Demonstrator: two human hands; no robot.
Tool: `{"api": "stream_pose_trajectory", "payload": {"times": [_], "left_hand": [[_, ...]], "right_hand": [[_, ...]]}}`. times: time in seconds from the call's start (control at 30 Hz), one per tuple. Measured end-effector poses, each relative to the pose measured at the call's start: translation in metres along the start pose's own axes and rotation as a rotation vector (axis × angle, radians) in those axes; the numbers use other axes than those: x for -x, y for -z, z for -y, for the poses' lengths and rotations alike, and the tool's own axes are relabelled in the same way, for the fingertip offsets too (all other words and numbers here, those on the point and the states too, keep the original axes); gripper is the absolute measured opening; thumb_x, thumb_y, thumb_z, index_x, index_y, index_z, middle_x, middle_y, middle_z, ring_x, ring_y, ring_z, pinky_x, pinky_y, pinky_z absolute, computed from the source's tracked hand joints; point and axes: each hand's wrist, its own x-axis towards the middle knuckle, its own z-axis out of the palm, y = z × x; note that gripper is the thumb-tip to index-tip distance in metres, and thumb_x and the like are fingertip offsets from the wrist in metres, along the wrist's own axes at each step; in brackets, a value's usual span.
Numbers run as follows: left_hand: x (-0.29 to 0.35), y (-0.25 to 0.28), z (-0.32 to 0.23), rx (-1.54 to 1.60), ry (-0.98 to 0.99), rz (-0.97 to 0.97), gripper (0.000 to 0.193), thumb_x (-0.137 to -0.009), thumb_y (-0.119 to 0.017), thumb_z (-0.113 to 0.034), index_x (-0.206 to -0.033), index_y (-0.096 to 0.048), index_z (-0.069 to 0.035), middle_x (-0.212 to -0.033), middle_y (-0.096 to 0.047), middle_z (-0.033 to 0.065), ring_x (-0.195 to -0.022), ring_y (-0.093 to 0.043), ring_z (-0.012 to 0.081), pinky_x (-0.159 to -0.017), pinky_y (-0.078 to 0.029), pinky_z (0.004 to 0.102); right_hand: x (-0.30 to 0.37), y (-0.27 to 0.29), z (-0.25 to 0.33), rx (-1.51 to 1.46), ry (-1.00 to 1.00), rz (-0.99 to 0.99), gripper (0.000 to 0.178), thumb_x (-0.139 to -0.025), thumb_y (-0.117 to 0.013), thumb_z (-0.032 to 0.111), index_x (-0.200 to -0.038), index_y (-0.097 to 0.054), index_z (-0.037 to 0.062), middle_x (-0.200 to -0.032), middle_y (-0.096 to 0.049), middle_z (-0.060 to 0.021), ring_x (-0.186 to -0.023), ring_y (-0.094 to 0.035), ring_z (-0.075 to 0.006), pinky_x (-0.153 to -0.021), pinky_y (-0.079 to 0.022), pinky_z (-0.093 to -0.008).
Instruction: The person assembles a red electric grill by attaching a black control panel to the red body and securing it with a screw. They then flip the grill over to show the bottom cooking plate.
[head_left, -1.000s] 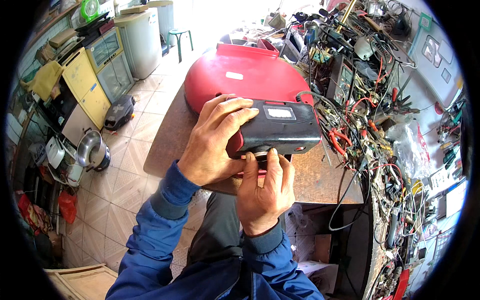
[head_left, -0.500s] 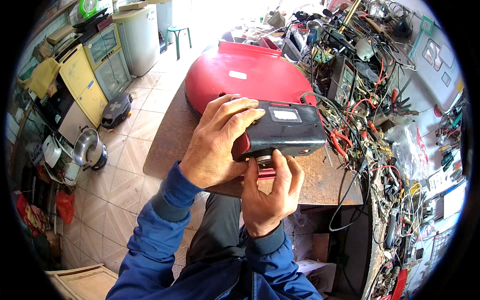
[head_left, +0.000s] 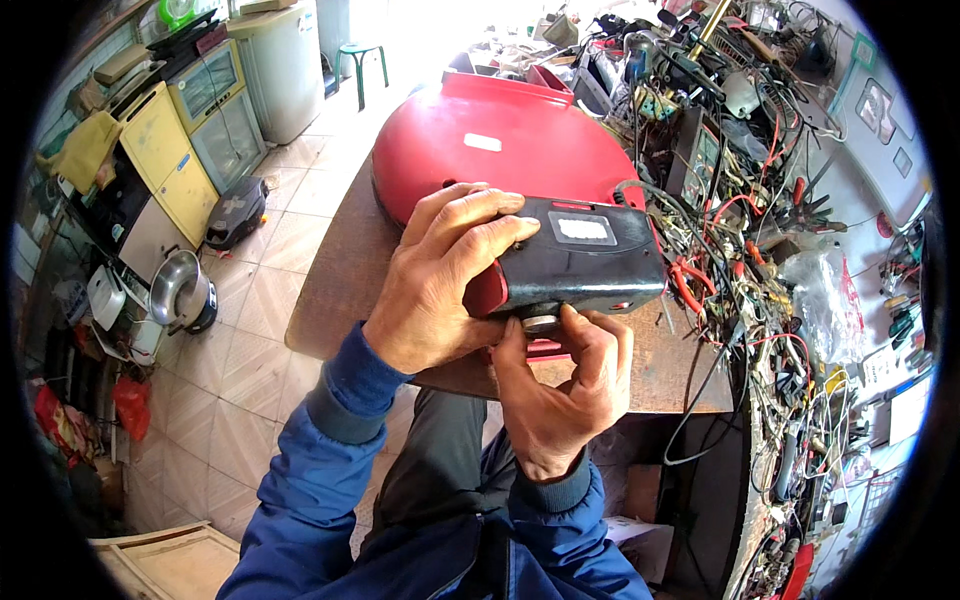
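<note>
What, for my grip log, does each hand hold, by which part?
The left hand grips the black housing by its left end; the right hand appears to pinch the round knob by its sides.

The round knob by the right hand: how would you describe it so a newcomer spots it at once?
Start at the big red housing on the brown table, then move down to the black box at its near end. Below the box's near edge, between the right hand's thumb and index finger, sits the knob, set apart by its round, silvery rim.
</note>
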Motion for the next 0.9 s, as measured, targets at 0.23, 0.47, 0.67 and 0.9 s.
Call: {"api": "stream_pose_trajectory", "payload": {"times": [0.23,0.47,0.67,0.9], "left_hand": [[0.0,-0.004,0.0,-0.008,-0.016,-0.008,0.082,-0.057,-0.093,-0.006,-0.134,-0.067,-0.011,-0.142,-0.063,0.0109,-0.135,-0.056,0.039,-0.118,-0.046,0.0504],[0.001,-0.002,-0.002,0.0,0.005,-0.002,0.082,-0.056,-0.091,-0.002,-0.133,-0.067,-0.01,-0.142,-0.064,0.012,-0.135,-0.056,0.0386,-0.117,-0.046,0.0495],[-0.002,-0.001,-0.003,-0.025,-0.003,0.002,0.083,-0.055,-0.09,-0.001,-0.133,-0.067,-0.011,-0.143,-0.063,0.0119,-0.136,-0.056,0.0383,-0.118,-0.046,0.0498],[0.001,0.004,-0.004,-0.003,0.022,0.072,0.08,-0.058,-0.091,-0.005,-0.134,-0.067,-0.01,-0.146,-0.062,0.0127,-0.14,-0.053,0.0372,-0.12,-0.043,0.0498]], "right_hand": [[0.009,-0.007,-0.01,0.093,0.15,-0.106,0.046,-0.07,-0.088,0.006,-0.112,-0.069,0.0025,-0.105,-0.068,-0.0195,-0.084,-0.072,-0.0358,-0.071,-0.062,-0.0404],[-0.004,0.004,0.001,0.035,0.067,0.03,0.045,-0.076,-0.092,0.01,-0.112,-0.068,0.0002,-0.11,-0.067,-0.0233,-0.091,-0.072,-0.0399,-0.074,-0.061,-0.044],[-0.012,0.011,0.0,0.026,0.065,0.142,0.041,-0.078,-0.09,0.01,-0.111,-0.068,-0.0008,-0.104,-0.067,-0.0211,-0.086,-0.071,-0.0388,-0.071,-0.061,-0.0445],[-0.003,0.009,-0.007,0.05,0.121,0.061,0.042,-0.077,-0.091,0.01,-0.113,-0.071,0.0006,-0.105,-0.069,-0.0203,-0.084,-0.073,-0.0375,-0.069,-0.062,-0.0425]]}}
